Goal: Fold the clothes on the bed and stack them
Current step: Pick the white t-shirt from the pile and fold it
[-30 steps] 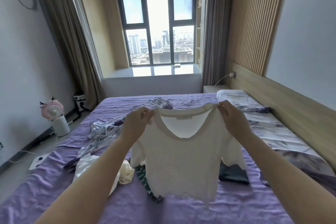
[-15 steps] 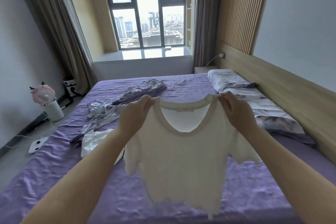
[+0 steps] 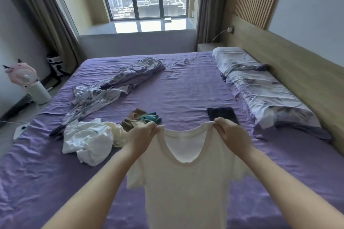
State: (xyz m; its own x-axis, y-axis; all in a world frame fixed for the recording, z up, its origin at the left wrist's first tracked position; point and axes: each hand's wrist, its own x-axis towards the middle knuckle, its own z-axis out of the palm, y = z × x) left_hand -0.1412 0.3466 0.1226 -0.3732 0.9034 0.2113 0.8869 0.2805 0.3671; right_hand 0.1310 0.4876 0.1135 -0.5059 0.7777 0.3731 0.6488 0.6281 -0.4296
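Two hands, the left hand (image 3: 143,138) and right hand (image 3: 231,135), each pinch a shoulder of the white T-shirt (image 3: 186,182), which has dropped from chest height a second ago to hang low over the near, 6 o'clock part of the purple bed (image 3: 186,87). Judged from this, it is about to be laid flat for folding; a crumpled white garment (image 3: 89,139) waits at 9 o'clock, a folded dark piece (image 3: 222,115) at 1 o'clock. No legible brand; the neck label is too small to read.
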